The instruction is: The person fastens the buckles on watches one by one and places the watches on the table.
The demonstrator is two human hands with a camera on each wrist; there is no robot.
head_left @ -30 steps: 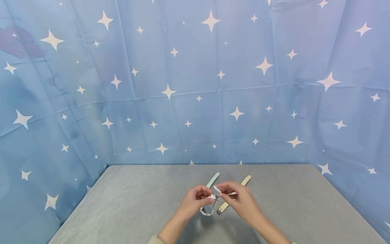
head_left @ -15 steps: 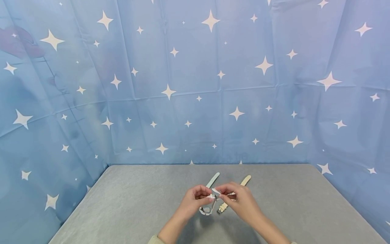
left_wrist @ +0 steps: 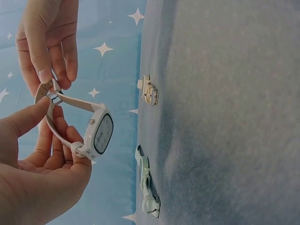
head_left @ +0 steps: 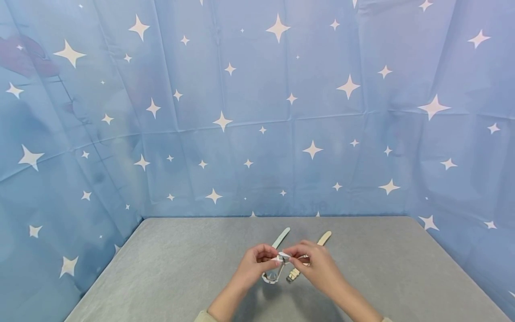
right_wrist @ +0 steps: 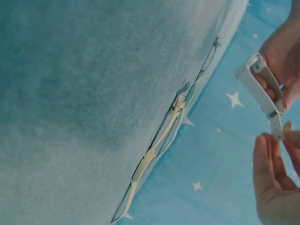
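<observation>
Watch hangs just below my left grip, which pinches its strap near the buckle; beside it, my right grip pinches the strap too, thumb and finger closed.

Three watches are counted: one white watch between the fingers of two hands, the left hand and the right hand; one green watch just past the left fingertips; and one cream watch behind the right fingers. Below the fingers is one table; beyond them, one curtain. A single left sleeve shows well behind the fingers.
</observation>
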